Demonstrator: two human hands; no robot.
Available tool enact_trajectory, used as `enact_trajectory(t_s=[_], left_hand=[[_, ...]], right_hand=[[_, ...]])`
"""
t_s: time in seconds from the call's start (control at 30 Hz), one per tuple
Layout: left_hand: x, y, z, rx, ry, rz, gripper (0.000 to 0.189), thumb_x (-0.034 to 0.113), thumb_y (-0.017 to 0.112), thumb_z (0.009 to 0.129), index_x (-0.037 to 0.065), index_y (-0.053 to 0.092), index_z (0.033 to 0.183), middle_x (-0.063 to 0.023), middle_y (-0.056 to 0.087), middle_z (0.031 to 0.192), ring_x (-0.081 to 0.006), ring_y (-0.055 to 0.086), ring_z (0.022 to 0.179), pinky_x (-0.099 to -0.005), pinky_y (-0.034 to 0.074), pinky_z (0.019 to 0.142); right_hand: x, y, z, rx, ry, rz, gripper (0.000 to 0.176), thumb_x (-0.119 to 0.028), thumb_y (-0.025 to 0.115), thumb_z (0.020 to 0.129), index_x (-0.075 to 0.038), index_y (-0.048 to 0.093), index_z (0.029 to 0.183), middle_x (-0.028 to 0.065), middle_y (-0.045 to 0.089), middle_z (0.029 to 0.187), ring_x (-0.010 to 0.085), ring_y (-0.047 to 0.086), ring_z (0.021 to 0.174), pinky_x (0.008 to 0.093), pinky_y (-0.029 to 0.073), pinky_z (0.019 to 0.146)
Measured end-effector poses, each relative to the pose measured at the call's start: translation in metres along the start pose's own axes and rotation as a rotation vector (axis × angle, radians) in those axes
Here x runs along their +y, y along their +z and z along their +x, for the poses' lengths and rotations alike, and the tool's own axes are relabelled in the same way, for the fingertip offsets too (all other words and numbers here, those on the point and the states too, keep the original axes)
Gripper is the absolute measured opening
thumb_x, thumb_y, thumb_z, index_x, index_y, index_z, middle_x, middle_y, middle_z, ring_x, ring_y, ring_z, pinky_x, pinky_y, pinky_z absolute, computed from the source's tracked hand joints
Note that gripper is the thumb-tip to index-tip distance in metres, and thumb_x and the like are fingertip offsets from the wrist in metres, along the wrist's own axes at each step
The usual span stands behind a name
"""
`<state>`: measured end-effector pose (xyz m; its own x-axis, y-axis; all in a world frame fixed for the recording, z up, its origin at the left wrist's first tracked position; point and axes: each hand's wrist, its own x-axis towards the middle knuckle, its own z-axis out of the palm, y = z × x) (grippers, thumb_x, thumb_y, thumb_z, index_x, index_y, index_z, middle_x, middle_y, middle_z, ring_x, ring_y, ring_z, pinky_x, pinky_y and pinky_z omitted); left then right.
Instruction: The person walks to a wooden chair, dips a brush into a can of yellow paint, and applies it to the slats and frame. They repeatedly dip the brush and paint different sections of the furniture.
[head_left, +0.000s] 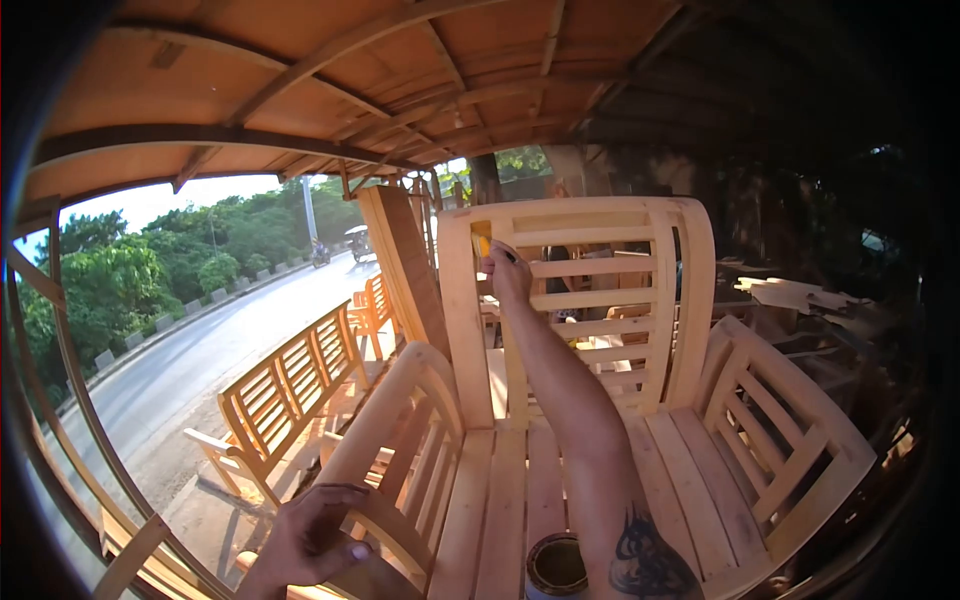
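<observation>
My right hand (510, 272) is closed round a brush (482, 240) with a yellow part, held against the upper left of the slatted backrest (592, 270) of a pale wooden chair. Below, my left hand (318, 535) rests at the front end of the chair's left armrest (375, 430), fingers curled over the wood; whether it grips the armrest is hard to tell. An open can (557, 565) of dark liquid stands on the slatted seat (490, 500), close beside my right forearm.
Outside on the left stands a slatted wooden bench (290, 370) beside a road (190, 390). The chair's right armrest (790, 440) rises at the right, with stacked wood pieces (800, 296) behind it. A wooden roof frame hangs overhead.
</observation>
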<state>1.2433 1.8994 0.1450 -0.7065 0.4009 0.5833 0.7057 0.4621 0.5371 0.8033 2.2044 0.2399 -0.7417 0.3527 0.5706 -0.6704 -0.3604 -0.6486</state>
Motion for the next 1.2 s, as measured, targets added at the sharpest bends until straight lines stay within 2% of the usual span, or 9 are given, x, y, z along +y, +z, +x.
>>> enact_trajectory(t_s=[0.1,0.23,0.33,0.43,0.53,0.63,0.73,0.93,1.2], left_hand=[[0.001,-0.001,-0.001,0.007,-0.014,0.0,0.056,0.016,0.09,0.078,-0.002,0.064,0.124,-0.0201,0.069,0.127,-0.0312,0.068,0.119,-0.0401,0.052,0.101],[-0.001,0.001,-0.001,0.019,-0.021,-0.029,0.057,0.015,0.09,0.078,-0.002,0.064,0.125,-0.0198,0.069,0.128,-0.0307,0.068,0.119,-0.0405,0.052,0.102],[0.001,0.002,0.0,0.027,-0.028,-0.054,0.057,0.015,0.09,0.077,-0.002,0.064,0.125,-0.0194,0.069,0.128,-0.0305,0.068,0.12,-0.0407,0.052,0.103],[0.003,0.001,0.0,0.022,-0.038,-0.036,0.058,0.014,0.09,0.077,-0.002,0.064,0.126,-0.0191,0.069,0.128,-0.0303,0.068,0.12,-0.0406,0.052,0.103],[0.002,-0.001,0.0,0.014,-0.03,-0.004,0.059,0.015,0.09,0.076,-0.002,0.064,0.126,-0.0191,0.069,0.128,-0.0304,0.068,0.119,-0.0401,0.052,0.103],[-0.001,-0.001,0.0,0.019,-0.017,-0.005,0.06,0.016,0.09,0.076,-0.002,0.064,0.127,-0.0193,0.069,0.128,-0.0313,0.068,0.119,-0.0399,0.052,0.102],[-0.001,-0.001,-0.001,0.023,-0.025,-0.014,0.061,0.017,0.09,0.075,-0.002,0.064,0.127,-0.0198,0.069,0.128,-0.0321,0.069,0.119,-0.04,0.052,0.102],[-0.006,-0.001,-0.001,0.021,-0.009,-0.012,0.062,0.017,0.091,0.074,-0.002,0.065,0.126,-0.0201,0.069,0.127,-0.0327,0.069,0.118,-0.0403,0.053,0.101],[-0.006,-0.002,-0.002,0.007,-0.069,-0.076,0.064,0.021,0.087,0.072,-0.003,0.065,0.127,-0.0208,0.068,0.129,-0.0334,0.065,0.124,-0.0425,0.048,0.109]], right_hand=[[-0.008,-0.002,0.014,-0.097,0.039,0.26,0.028,-0.017,0.066,0.098,0.001,0.07,0.12,0.0046,0.068,0.078,0.0099,0.06,0.062,0.0238,0.051,0.057],[-0.015,-0.013,0.01,0.007,-0.046,0.282,0.022,-0.016,0.066,0.098,0.0,0.071,0.112,0.0049,0.066,0.077,0.0096,0.058,0.061,0.0234,0.047,0.053],[-0.012,-0.015,0.006,0.015,0.02,0.141,0.028,-0.018,0.063,0.101,-0.001,0.068,0.123,0.0069,0.068,0.08,0.0105,0.058,0.059,0.0233,0.047,0.055],[-0.009,-0.005,0.008,-0.015,0.055,0.173,0.021,-0.015,0.066,0.098,-0.001,0.071,0.112,0.0054,0.066,0.08,0.0096,0.057,0.06,0.0233,0.046,0.053],[-0.011,-0.004,0.018,-0.104,0.036,0.35,0.021,-0.014,0.065,0.098,-0.001,0.07,0.113,0.0055,0.066,0.08,0.0096,0.057,0.061,0.0229,0.046,0.052],[-0.009,-0.015,0.017,-0.091,-0.025,0.332,0.03,-0.019,0.063,0.1,-0.003,0.068,0.124,0.0081,0.069,0.082,0.0129,0.061,0.063,0.0271,0.051,0.059],[-0.007,-0.02,0.005,0.007,0.022,0.245,0.028,-0.02,0.063,0.101,-0.003,0.068,0.123,0.0085,0.07,0.083,0.0131,0.062,0.064,0.0263,0.051,0.059],[0.002,-0.011,0.007,-0.013,0.016,0.348,0.024,-0.022,0.062,0.104,-0.003,0.068,0.117,0.0077,0.07,0.08,0.013,0.063,0.061,0.025,0.051,0.056],[0.025,-0.056,-0.036,-0.066,0.18,0.021,0.027,-0.026,0.064,0.099,-0.002,0.068,0.112,0.0087,0.069,0.074,0.0121,0.061,0.054,0.025,0.05,0.05]])
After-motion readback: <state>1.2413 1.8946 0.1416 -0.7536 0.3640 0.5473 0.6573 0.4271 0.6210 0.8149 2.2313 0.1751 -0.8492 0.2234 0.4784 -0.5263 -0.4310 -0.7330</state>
